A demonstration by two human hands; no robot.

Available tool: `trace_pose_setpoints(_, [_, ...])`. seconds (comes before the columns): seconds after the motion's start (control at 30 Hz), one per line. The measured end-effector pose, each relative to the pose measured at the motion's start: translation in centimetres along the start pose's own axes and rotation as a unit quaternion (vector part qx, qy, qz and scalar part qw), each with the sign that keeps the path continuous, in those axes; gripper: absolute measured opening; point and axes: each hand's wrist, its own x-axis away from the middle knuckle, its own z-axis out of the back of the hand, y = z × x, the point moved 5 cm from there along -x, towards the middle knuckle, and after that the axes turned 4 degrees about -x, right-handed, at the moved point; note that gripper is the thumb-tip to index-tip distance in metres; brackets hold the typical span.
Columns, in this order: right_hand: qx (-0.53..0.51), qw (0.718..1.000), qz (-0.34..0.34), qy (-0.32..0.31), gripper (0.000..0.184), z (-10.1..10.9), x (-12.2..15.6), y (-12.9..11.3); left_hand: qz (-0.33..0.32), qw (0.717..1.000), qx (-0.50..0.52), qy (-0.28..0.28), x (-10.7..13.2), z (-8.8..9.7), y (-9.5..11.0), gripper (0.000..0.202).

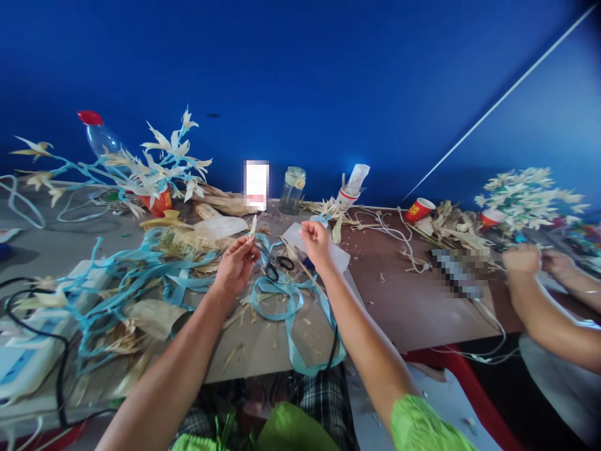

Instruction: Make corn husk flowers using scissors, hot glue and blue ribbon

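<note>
Pinched upright between thumb and fingers of my left hand (235,262) is a small pale corn husk bud (253,227). To its right, my right hand (315,243) is raised with its fingertips closed together; what they hold, if anything, is too small to make out. Between and below the hands lie black-handled scissors (277,268), partly over other scraps. Light blue ribbon (277,299) loops across the table in front of me. A white sheet (339,257) lies under my right hand, partly covered by it.
Husk flowers on blue-wrapped stems (173,147) stand in a red cup (159,203) at left. A glass jar (292,191) and a tipped red cup (419,209) sit along the wall. A power strip (32,351) lies at left. Another person's hands (522,258) work at right.
</note>
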Motion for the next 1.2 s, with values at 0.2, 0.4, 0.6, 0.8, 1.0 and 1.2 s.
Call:
trace_pose_setpoints(0.2, [0.219, 0.968, -0.027, -0.119, 0.031, 2.0, 0.3, -1.0, 0.016, 0.999, 0.051, 0.002, 0.0, 0.1, 0.1, 0.016])
trace_pose_setpoints(0.4, [0.473, 0.865, -0.07, -0.151, 0.039, 5.5, 3.4, 1.4, 0.017, 0.997, 0.077, -0.024, 0.4, -0.1, 0.5, 0.015])
trace_pose_setpoints(0.6, [0.517, 0.831, -0.104, -0.179, 0.044, 5.6, 4.9, 3.0, 0.022, 0.997, 0.063, -0.027, 0.6, 0.0, 0.4, 0.018])
trace_pose_setpoints(0.8, [0.504, 0.841, -0.088, -0.175, 0.029, 5.3, 4.2, 2.5, 0.022, 0.997, 0.07, -0.022, 0.4, 0.0, 0.5, 0.018])
trace_pose_setpoints(1.0, [0.404, 0.913, -0.02, -0.045, 0.029, 7.3, 3.2, 1.7, 0.024, 0.997, 0.07, -0.02, 0.4, 0.0, 0.3, 0.02])
trace_pose_setpoints(1.2, [0.336, 0.941, 0.02, -0.03, 0.031, 6.8, 3.2, 1.0, 0.021, 0.998, 0.063, -0.023, 0.1, 0.3, 0.0, 0.019])
